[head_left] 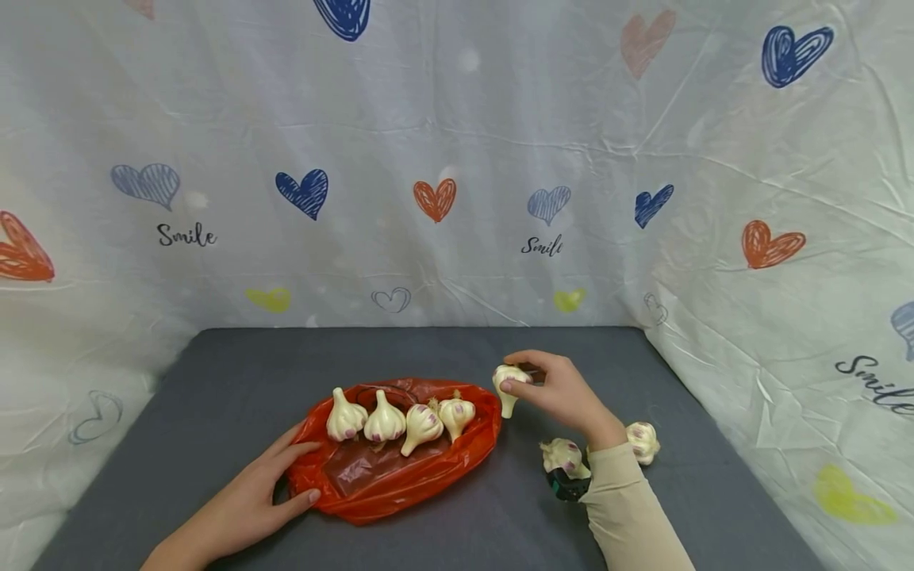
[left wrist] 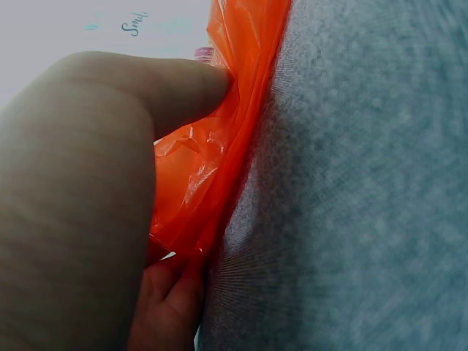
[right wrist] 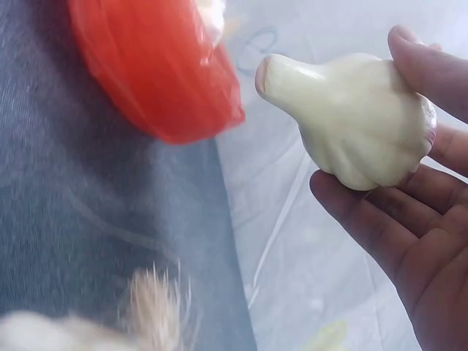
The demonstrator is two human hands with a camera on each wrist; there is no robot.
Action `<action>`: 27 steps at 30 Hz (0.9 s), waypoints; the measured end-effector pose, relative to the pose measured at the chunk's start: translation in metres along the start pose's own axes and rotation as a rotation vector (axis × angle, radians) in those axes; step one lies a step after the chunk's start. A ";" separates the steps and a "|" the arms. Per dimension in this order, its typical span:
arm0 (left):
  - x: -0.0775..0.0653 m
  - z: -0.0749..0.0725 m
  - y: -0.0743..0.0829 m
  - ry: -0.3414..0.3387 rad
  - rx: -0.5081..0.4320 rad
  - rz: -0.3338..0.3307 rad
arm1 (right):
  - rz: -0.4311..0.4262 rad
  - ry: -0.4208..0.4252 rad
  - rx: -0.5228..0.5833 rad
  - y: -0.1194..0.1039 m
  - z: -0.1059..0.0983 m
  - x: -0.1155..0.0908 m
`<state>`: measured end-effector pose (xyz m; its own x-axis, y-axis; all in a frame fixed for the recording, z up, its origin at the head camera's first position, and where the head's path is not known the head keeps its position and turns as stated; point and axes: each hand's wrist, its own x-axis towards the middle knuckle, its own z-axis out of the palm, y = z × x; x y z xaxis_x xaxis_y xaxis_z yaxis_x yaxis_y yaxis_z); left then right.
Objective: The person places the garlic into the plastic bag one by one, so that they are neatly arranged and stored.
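A red plastic bag point(head_left: 400, 501) lies spread on the table with several garlic bulbs point(head_left: 385, 418) in a row in its opening. My left hand point(head_left: 250, 496) holds the bag's left side, the thumb on the near side and the fingers farther back. In the left wrist view the thumb point(left wrist: 183, 91) touches the red plastic. Just right of the bag, my right hand point(head_left: 560, 388) grips another garlic bulb point(right wrist: 358, 121) by its base end. The bulb's cut stem points down in the head view, and it is raised off the table.
Right of the bag, a garlic bulb point(head_left: 562, 457) lies near the right forearm, beside the dark wrist device point(head_left: 569, 485). One more garlic bulb point(head_left: 643, 442) sits beyond the sleeve point(head_left: 631, 503). A curtain point(head_left: 457, 143) with printed hearts hangs behind the grey table point(head_left: 243, 365).
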<state>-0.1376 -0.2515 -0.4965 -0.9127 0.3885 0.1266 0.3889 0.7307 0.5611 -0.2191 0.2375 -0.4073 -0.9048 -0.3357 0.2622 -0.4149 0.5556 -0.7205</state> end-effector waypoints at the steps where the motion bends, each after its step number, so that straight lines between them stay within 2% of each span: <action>1: 0.000 0.000 0.000 -0.001 -0.001 0.000 | -0.004 -0.001 0.004 0.000 0.001 0.001; 13: -0.001 -0.001 0.000 -0.013 -0.041 -0.011 | -0.026 -0.026 0.054 -0.015 0.022 0.014; 19: -0.003 0.000 -0.002 -0.004 -0.028 -0.009 | -0.068 -0.032 0.075 -0.024 0.038 0.023; 27: -0.001 -0.001 -0.002 -0.019 -0.058 -0.020 | -0.115 -0.056 0.094 -0.038 0.057 0.035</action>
<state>-0.1377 -0.2540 -0.4971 -0.9174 0.3853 0.1000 0.3625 0.7047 0.6099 -0.2300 0.1610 -0.4073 -0.8438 -0.4365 0.3123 -0.5025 0.4381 -0.7454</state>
